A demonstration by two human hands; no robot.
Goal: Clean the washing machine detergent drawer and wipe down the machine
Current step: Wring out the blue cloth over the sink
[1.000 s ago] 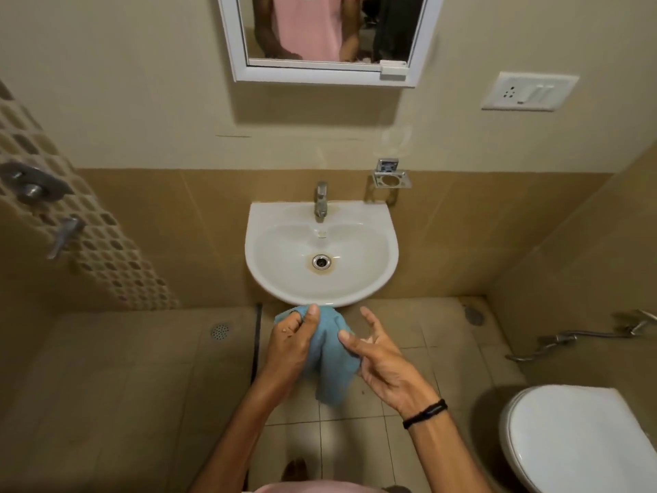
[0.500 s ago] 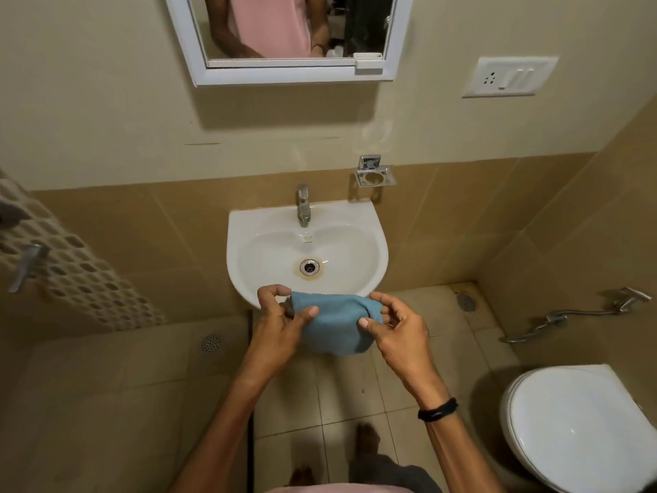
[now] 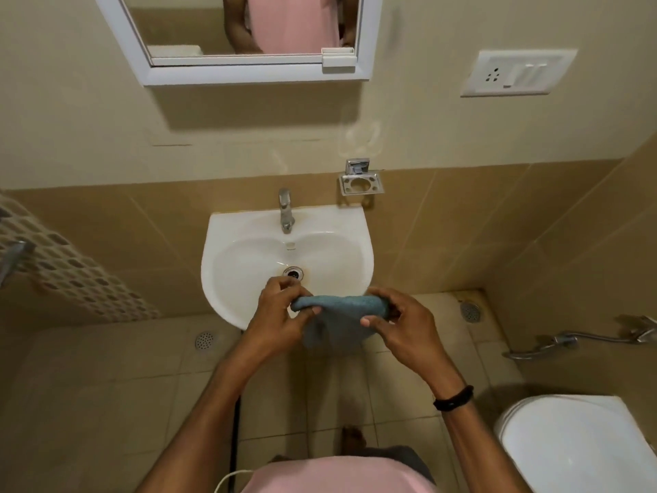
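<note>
I am looking down through the head camera at a small tiled bathroom. Both hands are raised over the front rim of a white wall-mounted sink [image 3: 227,279].

Between them they hold a blue-grey cloth [image 3: 341,306]. It is bunched into a roll that runs from one hand to the other, and a loose fold hangs below the roll, in front of the sink's front edge. The left hand [image 3: 281,314] is clenched on the left end of the roll, with its fingers curled round it. The right hand [image 3: 401,329] grasps the right end, with the thumb across the near side and the fingers curled behind. The cloth hangs in the air just in front of the drain [image 3: 293,272]. I cannot tell whether it touches the sink rim. A black band [image 3: 453,398] circles the right wrist.

A chrome tap [image 3: 285,211] stands upright at the back of the sink. A chrome soap holder [image 3: 361,183] is fixed to the wall just above and to the right of it. Higher up hangs a white-framed mirror [image 3: 256,74], which reflects a pink shirt. A white switch plate [image 3: 515,72] sits well to the right of the mirror.

At the lower right is a white toilet [image 3: 576,446] with its lid down. Above it, a metal sprayer [image 3: 569,339] hangs on the side wall. Two round floor drains are set in the tiles, one to the left of the sink [image 3: 204,340] and one to the right [image 3: 470,311].
</note>
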